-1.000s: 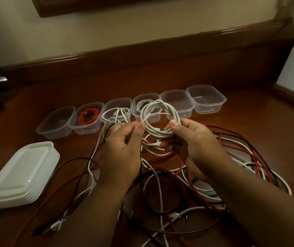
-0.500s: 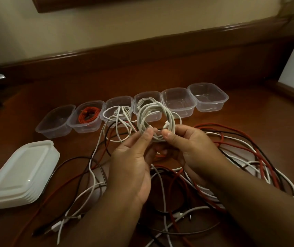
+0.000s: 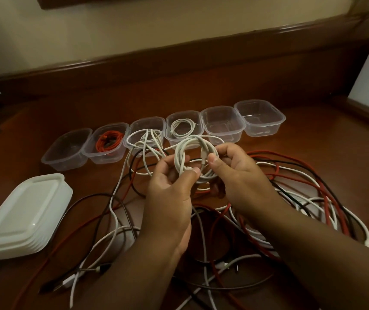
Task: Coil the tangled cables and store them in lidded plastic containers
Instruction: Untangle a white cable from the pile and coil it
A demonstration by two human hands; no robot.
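Here both hands grip the white coil, its lower loops hidden.

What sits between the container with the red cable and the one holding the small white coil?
Head view: one clear container with loose white cable loops spilling over its front rim.

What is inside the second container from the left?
A coiled red cable lies in the container. Whether anything sits beneath the coil is hidden.
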